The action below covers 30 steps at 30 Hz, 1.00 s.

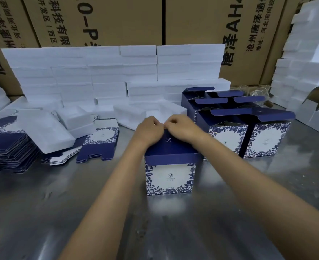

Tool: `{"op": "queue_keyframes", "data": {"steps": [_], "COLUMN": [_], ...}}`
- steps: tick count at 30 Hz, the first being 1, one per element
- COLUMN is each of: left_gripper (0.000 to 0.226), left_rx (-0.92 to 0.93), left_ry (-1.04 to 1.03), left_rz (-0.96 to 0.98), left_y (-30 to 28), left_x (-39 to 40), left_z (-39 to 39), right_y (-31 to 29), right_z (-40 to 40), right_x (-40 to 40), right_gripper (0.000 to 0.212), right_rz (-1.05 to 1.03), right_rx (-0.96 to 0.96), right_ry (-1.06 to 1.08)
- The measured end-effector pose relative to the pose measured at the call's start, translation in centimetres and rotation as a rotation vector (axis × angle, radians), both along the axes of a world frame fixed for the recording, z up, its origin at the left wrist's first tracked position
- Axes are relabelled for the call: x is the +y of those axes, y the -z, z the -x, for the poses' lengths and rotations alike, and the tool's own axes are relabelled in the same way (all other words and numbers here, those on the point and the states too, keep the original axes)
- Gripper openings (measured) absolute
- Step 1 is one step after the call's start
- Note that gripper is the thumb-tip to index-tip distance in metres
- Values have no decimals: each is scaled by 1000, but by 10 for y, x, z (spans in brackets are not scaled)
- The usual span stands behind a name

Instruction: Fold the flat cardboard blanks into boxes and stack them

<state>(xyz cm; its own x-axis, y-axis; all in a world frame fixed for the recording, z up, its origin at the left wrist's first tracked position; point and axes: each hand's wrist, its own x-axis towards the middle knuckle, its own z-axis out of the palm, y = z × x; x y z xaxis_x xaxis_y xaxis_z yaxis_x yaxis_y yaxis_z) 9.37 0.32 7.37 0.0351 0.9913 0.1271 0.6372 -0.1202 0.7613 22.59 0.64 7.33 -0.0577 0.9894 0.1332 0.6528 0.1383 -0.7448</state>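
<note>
Fingers of left hand (149, 128) and right hand (181, 127) curled tight, knuckles nearly touching, pinching far edge of navy lid flap on box (170, 174). Box upright at middle of tabletop (42, 212), lid tilted down toward near side; contents hidden. Front panel white with blue leaf border. Toward right edge, folded boxes (248, 136) stand clustered, top flaps raised, interiors dark. Toward left edge, flat blanks (6, 147) stacked, another blank (98, 143) beside. White foam blocks (117, 72) piled along far edge. Tabletop grey, glossy metal.
</note>
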Motion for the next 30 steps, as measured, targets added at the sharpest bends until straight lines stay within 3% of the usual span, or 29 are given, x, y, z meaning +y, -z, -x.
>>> {"op": "queue_keyframes", "data": {"steps": [5, 10, 14, 17, 19, 21, 24, 26, 30], "left_gripper": [25, 19, 22, 27, 29, 29, 28, 25, 15], "left_rx": [8, 16, -20, 118, 183, 201, 173, 198, 350], "left_ry": [-5, 41, 4, -124, -149, -145, -193, -206, -82], "left_rz": [-18, -10, -15, -52, -68, -57, -80, -178, -374], "left_y": [15, 14, 15, 15, 14, 13, 13, 11, 3], "left_x": [6, 6, 2, -1, -2, -2, -7, -11, -20], "left_z": [0, 0, 0, 1, 1, 0, -1, 1, -1], "right_y": [8, 4, 1, -1, -2, -2, -1, 0, 0], "right_z": [0, 2, 1, 3, 4, 4, 6, 8, 9], "right_x": [0, -5, -14, -18, -20, -23, -29, -32, -38], "right_gripper": [20, 13, 22, 16, 20, 10, 18, 11, 10], "right_rz": [-16, 14, 9, 22, 50, 48, -171, -366, -423], "right_rx": [-161, -116, -131, -255, -245, -252, -454, -561, -570], "right_ry": [-21, -23, 55, 93, 90, 103, 195, 192, 162]}}
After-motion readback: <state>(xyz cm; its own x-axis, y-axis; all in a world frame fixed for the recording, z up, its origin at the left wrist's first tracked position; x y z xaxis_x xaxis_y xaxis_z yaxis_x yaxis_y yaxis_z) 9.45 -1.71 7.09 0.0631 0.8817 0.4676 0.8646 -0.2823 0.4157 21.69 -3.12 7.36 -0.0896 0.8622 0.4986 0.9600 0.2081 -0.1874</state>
